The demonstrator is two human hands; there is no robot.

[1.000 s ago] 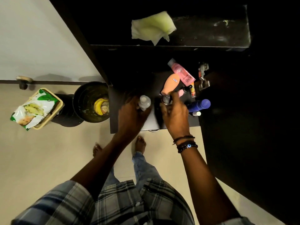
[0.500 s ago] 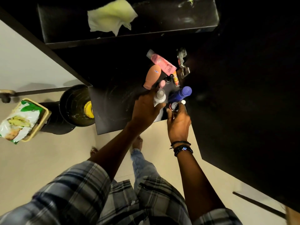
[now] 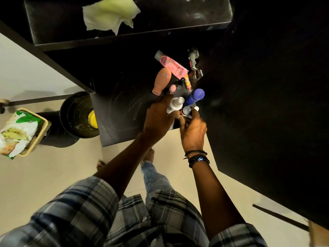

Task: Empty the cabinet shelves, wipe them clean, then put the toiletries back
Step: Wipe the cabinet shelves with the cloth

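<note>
Toiletries, in hand: a white bottle and a small clear-capped bottle, both at the right front corner of the lower shelf.
Left hand: fingers curled round the white bottle, which leans with its cap toward the back of the shelf.
Right hand: fingers bent round the small clear-capped bottle, just beside the left hand; whether the bottle stands on the shelf cannot be told.
Right wrist: dark beaded bracelets.
Blue bottle: tilted, just behind both hands, touching or nearly touching the held bottles.
White cap: small, beside the right fingertips; its body is hidden.
Peach bottle: further back on the same shelf, leaning.
Pink tube: behind the peach bottle, lying at a slant.
Small items between them: a black-capped bottle and a thin yellow-red tube.
Hinge: metal, on the cabinet side, right of the pink tube.
Lower shelf surface: dark, faint swirl marks on the bare left part.
Upper shelf: dark, with a crumpled yellow-green cloth lying on it.
Floor, left: a black bucket with something yellow inside, and a basket holding a snack packet.
</note>
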